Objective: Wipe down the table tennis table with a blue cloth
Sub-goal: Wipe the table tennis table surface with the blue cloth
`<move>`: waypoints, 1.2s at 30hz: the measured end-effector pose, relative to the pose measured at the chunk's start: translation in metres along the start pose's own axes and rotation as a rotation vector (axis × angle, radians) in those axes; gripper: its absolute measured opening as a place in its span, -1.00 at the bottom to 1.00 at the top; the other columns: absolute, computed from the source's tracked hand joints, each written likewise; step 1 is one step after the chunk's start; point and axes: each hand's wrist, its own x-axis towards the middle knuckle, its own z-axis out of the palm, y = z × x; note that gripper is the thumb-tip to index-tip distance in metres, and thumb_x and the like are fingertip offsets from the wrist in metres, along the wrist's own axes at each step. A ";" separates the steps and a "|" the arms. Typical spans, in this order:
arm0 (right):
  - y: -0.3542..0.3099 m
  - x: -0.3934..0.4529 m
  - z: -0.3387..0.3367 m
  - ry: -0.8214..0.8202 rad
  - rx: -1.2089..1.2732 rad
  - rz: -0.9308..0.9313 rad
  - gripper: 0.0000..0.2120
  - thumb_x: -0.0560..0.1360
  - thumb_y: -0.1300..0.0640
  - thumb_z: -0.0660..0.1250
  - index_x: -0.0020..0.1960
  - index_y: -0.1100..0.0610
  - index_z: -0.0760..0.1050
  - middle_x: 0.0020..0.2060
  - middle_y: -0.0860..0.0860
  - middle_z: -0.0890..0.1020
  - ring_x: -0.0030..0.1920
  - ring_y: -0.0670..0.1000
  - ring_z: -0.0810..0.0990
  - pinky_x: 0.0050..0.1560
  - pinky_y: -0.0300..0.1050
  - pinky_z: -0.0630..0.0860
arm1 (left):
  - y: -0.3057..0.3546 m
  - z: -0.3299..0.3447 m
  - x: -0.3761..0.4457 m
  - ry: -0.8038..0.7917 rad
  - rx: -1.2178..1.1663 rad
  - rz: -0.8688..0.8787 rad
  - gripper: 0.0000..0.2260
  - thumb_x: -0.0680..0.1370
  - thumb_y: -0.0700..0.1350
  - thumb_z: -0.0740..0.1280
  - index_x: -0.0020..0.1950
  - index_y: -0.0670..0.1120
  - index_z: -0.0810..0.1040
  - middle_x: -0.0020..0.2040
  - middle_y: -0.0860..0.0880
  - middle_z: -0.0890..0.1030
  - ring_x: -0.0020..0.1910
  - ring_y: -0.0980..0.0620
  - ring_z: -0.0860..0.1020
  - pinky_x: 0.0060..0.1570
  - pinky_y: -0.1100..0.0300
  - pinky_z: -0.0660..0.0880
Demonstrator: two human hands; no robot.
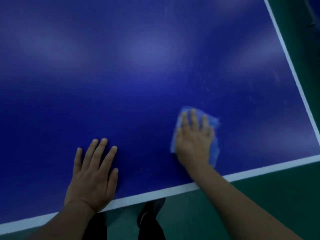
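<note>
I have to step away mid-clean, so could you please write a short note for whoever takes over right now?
Left hand: flat on the table by the near edge, holding nothing.
Right hand: fingers straight, pressing the cloth onto the table near the right corner.
Done: cannot tell how much is wiped.
Left: faint pale specks show just beyond the cloth; wipe there next.
</note>
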 end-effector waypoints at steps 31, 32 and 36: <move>0.082 0.153 -0.018 -0.067 -0.058 0.030 -0.50 0.68 -0.11 -0.09 0.61 -0.10 0.08 0.62 -0.06 0.08 0.59 0.15 0.04 0.53 0.19 0.04 | 0.001 -0.002 0.001 -0.041 0.036 -0.004 -0.35 0.64 0.20 -0.18 0.48 -0.18 0.36 0.53 -0.23 0.27 0.55 -0.20 0.14 0.49 -0.27 -0.03; 0.088 0.150 -0.020 -0.052 0.004 0.083 -0.50 0.68 -0.11 -0.03 0.60 -0.09 0.12 0.61 -0.07 0.10 0.59 0.16 0.05 0.53 0.21 0.04 | 0.000 -0.001 0.001 -0.040 0.040 0.002 -0.36 0.64 0.19 -0.17 0.49 -0.18 0.36 0.54 -0.23 0.27 0.55 -0.20 0.14 0.49 -0.27 -0.03; 0.078 0.056 -0.003 -0.048 -0.007 -0.257 -0.51 0.65 -0.12 0.03 0.56 -0.07 0.25 0.58 -0.01 0.22 0.57 0.23 0.14 0.45 0.31 0.17 | 0.000 0.001 0.001 -0.014 0.044 0.002 -0.43 0.59 0.12 0.02 0.49 -0.18 0.37 0.54 -0.23 0.26 0.55 -0.20 0.13 0.46 -0.32 0.01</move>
